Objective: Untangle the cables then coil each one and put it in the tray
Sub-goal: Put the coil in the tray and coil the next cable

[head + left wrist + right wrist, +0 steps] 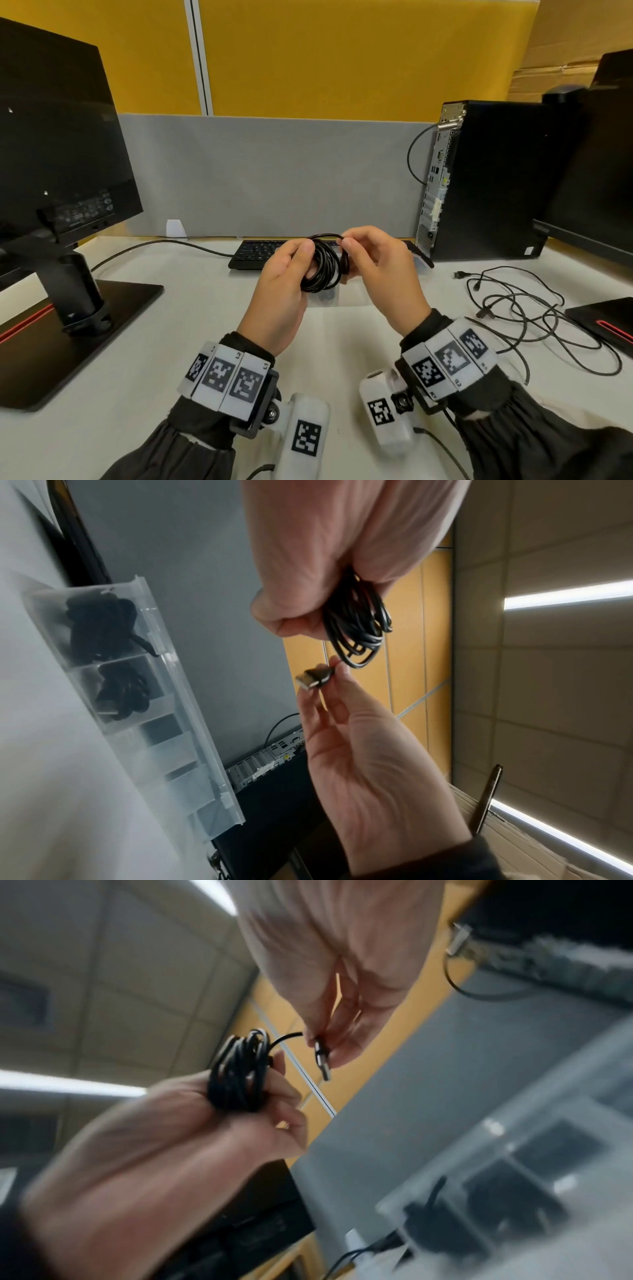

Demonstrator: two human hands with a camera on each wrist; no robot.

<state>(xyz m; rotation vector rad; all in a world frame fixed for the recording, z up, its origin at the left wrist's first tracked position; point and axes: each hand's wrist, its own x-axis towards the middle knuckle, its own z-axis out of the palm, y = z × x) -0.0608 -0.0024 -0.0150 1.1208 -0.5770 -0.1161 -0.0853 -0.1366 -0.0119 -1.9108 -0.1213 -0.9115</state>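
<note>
Tray (pixel 192 723), clear plastic with dividers, lies on the white desk (pixel 154 342) at 12 o'clock from the hands; two compartments each hold a coiled black cable (pixel 99 626). Left hand (pixel 284 291) grips a black coil (pixel 322 267); right hand (pixel 376 270) pinches its USB plug (pixel 313 679). Loose cables (pixel 520 308) sprawl at 3 o'clock, below the computer tower (pixel 486 178); yellow partition (pixel 342 58) behind.

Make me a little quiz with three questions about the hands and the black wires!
1. True or false: the left hand grips a coiled cable.
2. What does the right hand pinch? A) plug B) keyboard C) monitor
3. How many compartments of the tray already hold cables, in the left wrist view?

Key: 1 true; 2 A; 3 two.
</note>
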